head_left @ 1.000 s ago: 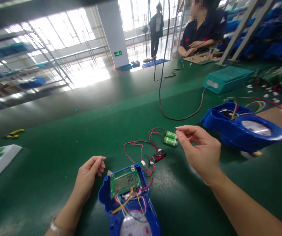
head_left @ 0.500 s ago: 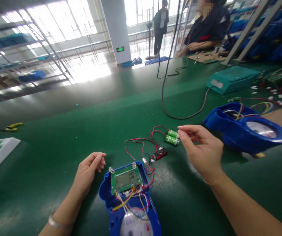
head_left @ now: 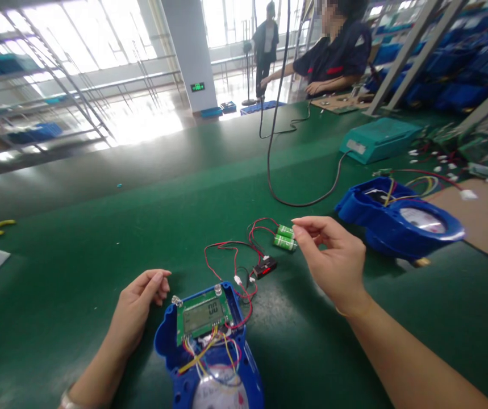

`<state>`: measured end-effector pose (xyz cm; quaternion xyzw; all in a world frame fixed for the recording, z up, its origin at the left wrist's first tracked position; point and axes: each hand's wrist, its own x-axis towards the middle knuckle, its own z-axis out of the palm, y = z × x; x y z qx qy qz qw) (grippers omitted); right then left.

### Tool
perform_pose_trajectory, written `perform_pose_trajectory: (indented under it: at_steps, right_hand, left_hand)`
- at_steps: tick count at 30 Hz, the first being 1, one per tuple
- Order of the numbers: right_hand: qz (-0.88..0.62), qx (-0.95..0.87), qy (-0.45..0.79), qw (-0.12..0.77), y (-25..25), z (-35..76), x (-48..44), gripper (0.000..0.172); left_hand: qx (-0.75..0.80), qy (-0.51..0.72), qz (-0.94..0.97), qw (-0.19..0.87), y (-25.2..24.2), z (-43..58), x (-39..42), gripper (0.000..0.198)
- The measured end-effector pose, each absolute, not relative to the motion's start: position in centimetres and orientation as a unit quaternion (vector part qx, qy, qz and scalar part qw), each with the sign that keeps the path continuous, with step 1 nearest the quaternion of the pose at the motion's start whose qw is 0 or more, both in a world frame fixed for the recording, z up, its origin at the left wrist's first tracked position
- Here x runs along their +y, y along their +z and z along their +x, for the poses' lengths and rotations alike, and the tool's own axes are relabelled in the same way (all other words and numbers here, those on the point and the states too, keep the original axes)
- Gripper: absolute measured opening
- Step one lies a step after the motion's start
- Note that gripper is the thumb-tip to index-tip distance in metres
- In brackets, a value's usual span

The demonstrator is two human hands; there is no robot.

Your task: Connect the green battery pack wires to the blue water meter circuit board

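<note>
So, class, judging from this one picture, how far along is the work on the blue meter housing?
Done: the green display board sits in the open blue plastic meter housing and shows digits, with red wires running to the two green cylindrical batteries. In hand: the right hand pinches at the batteries; the left hand rests beside the housing. Left: batteries and wires lie loose on the green mat, housing uncovered.

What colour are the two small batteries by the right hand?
Green batteries, seen in the head view.

Glossy blue plastic housing (head_left: 171, 346) on matt green mat (head_left: 77, 255).
</note>
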<state>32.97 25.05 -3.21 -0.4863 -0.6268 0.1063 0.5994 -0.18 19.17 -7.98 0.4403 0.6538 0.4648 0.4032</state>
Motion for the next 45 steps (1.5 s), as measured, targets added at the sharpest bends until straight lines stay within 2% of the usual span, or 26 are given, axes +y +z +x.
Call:
perform_pose_trajectory:
  at_steps: [28,45]
  right_hand:
    - [-0.479,-0.622,0.116,0.608,-3.17,32.9,25.07,0.007]
    - [-0.474,-0.627,0.114,0.607,-3.55,32.95,25.26,0.008]
  left_hand:
    - [0.662,0.461,0.433,0.402,-7.99,-0.06,19.26,0.055]
    - [0.648,0.46,0.443,0.415,-8.2,-0.45,19.08,0.048]
